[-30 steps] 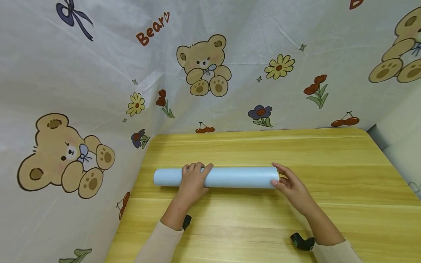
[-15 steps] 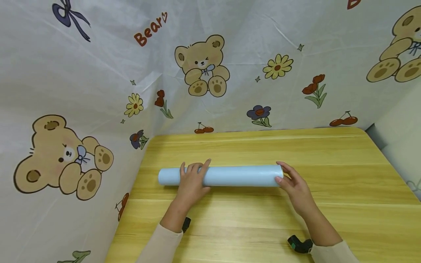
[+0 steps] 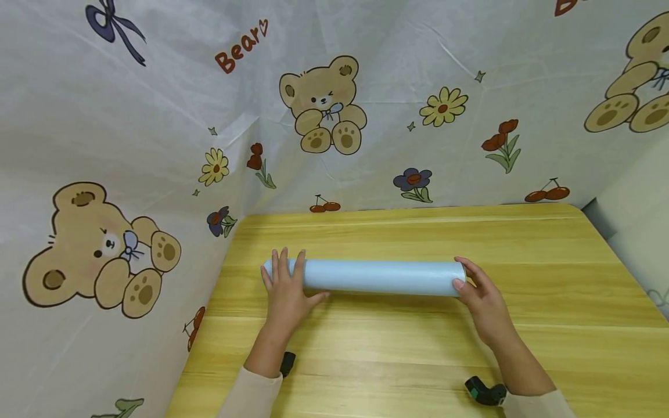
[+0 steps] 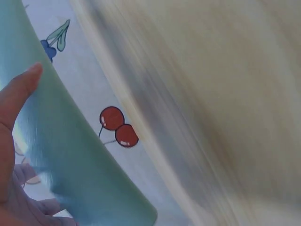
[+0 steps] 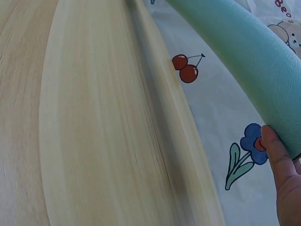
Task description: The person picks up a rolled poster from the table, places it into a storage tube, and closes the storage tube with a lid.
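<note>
- Head view: a pale blue roll [image 3: 378, 277] lies lengthwise on the wooden tabletop [image 3: 549, 290], nearer the far edge than the near one. The left hand [image 3: 286, 287] rests flat over its left end with straight fingers. The right hand [image 3: 483, 296] cups the right end, thumb and fingertips against it. A bear-print cloth [image 3: 157, 145] rises behind the far and left edges.
- Left wrist view: the thumb lies along the roll [image 4: 70, 150]; the tabletop [image 4: 225, 117] is blurred, and the other fingers are cut off.
- Right wrist view: one fingertip [image 5: 275, 150] touches the roll's [image 5: 254, 52] end; the rest of the hand is cropped.
</note>
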Available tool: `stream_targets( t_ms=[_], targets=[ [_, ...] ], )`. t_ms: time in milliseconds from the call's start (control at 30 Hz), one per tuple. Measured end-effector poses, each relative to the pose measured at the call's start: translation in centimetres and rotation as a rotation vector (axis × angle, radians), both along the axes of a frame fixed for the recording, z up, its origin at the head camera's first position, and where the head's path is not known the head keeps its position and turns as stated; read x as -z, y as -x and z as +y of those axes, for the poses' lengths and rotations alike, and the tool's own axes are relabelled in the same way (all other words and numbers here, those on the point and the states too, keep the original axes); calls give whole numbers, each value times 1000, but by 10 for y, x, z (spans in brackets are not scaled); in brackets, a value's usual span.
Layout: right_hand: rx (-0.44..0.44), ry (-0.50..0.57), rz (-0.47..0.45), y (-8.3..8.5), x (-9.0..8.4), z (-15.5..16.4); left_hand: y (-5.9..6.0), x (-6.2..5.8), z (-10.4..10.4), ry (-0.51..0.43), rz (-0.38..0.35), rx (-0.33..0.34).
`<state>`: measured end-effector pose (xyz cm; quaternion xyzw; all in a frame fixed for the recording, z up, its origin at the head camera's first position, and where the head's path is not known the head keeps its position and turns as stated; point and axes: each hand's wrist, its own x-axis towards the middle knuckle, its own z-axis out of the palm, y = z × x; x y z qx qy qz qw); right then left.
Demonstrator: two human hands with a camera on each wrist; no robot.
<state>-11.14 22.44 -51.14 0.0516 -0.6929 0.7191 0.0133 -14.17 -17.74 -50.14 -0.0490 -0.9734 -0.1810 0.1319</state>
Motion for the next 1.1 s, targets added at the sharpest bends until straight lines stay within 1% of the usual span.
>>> stream_targets(
  t_ms=[133, 267, 400, 500, 567, 633, 800, 867, 967, 1100],
  targets=[
    [7, 14, 7, -1, -1, 3, -3, -1, -5, -90, 16, -95],
    [20, 11, 1, 1, 1, 7, -4, -2, -8, -267, -25, -173],
    [22, 17, -9, 2, 3, 10, -5, -3, -10, -451, -88, -213],
    [23, 25, -11, 2, 3, 12, -5, -4, -12, -543, -118, -227],
    [28, 32, -11, 1, 3, 13, -5, -4, -13, -579, -135, -232],
    [26, 62, -15, 1, 3, 14, -5, -4, -13, -598, -152, -238],
    [16, 133, -30, 1, 3, 15, -6, -3, -14, -621, -184, -248],
    [19, 125, -38, 2, 4, 16, -7, -3, -14, -626, -192, -249],
    [42, 53, -63, 4, 4, 15, -8, -3, -13, -636, -195, -243],
    [85, -135, -141, 6, 3, 15, -9, -3, -12, -652, -197, -229]
  ],
)
